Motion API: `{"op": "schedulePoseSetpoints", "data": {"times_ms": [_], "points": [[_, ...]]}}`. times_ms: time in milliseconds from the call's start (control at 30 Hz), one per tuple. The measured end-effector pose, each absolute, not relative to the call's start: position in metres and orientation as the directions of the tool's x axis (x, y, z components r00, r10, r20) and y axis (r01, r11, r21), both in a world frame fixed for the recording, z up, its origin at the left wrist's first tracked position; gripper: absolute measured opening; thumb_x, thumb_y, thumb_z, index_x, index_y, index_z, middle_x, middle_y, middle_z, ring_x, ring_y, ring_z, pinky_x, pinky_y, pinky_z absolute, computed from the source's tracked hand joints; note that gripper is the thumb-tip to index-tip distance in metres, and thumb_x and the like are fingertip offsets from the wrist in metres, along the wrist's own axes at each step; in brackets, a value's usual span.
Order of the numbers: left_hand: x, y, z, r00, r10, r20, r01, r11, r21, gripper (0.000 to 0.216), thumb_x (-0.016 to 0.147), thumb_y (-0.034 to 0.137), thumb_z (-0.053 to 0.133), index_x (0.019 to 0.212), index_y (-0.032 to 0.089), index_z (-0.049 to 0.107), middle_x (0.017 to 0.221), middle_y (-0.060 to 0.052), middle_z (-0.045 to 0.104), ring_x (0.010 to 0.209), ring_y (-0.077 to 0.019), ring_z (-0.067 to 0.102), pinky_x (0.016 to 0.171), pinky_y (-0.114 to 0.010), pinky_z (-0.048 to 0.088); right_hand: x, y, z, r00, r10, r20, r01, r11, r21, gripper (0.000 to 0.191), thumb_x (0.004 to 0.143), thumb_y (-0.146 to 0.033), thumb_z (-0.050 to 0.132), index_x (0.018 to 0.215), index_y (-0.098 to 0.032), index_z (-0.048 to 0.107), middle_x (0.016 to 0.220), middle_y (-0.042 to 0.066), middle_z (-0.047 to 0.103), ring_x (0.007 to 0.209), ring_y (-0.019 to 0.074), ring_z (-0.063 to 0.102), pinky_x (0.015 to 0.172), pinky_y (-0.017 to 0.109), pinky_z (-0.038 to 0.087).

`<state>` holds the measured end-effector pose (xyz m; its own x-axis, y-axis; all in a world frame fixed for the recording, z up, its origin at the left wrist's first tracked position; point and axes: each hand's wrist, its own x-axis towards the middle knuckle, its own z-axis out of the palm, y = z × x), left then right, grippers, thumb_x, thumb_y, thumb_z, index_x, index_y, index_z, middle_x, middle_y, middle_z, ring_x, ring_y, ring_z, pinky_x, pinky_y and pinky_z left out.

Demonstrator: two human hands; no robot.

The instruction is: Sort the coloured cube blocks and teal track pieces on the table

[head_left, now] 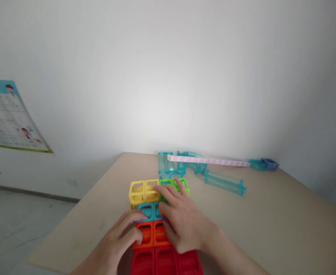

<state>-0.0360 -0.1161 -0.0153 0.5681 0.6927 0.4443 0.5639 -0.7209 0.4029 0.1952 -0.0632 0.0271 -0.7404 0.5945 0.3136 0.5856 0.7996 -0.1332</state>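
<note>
A stepped stack of hollow plastic blocks stands on the beige table (270,221): red blocks (153,263) nearest me, orange blocks (150,233) behind them, blue blocks (147,210) further back, then yellow blocks (140,191) and green blocks (182,183) at the far end. My right hand (182,219) lies over the blue and green blocks, fingers stretched out and pressing on top. My left hand (118,242) rests against the left side of the orange and blue blocks, fingers curled onto them.
Clear turquoise tube pieces (213,177) lie at the table's far side, with a long pink strip (210,160) across them. A small blue piece (269,164) sits at the far right by the white wall. A poster (7,118) hangs on the left wall.
</note>
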Motion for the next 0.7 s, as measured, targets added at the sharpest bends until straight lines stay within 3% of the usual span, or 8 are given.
{"op": "schedulePoseSetpoints", "data": {"times_ms": [367,700], "points": [[-0.038,-0.119,-0.011,0.546,0.722,0.425,0.587,-0.692,0.421,0.033,0.064,0.029,0.067,0.093,0.021,0.052,0.12,-0.012,0.053,0.108,-0.0268,0.055,0.091,-0.032,0.049,0.191,-0.065,0.026,-0.72,0.623,0.305,0.613,0.777,-0.142,0.017,0.07,-0.029,0.056,0.081,-0.017,0.061,0.14,0.013,0.044,0.126,0.0307,0.038,0.113,0.055,-0.005],[-0.041,-0.128,-0.02,0.505,0.747,0.434,0.627,-0.662,0.41,0.044,0.064,0.045,0.074,0.096,0.022,0.054,0.122,-0.013,0.053,0.111,-0.0288,0.054,0.092,-0.032,0.049,0.19,-0.065,0.026,-0.72,0.624,0.304,0.612,0.777,-0.145,0.019,0.069,-0.03,0.058,0.083,-0.017,0.061,0.14,0.014,0.045,0.126,0.0314,0.038,0.113,0.056,-0.006]]}}
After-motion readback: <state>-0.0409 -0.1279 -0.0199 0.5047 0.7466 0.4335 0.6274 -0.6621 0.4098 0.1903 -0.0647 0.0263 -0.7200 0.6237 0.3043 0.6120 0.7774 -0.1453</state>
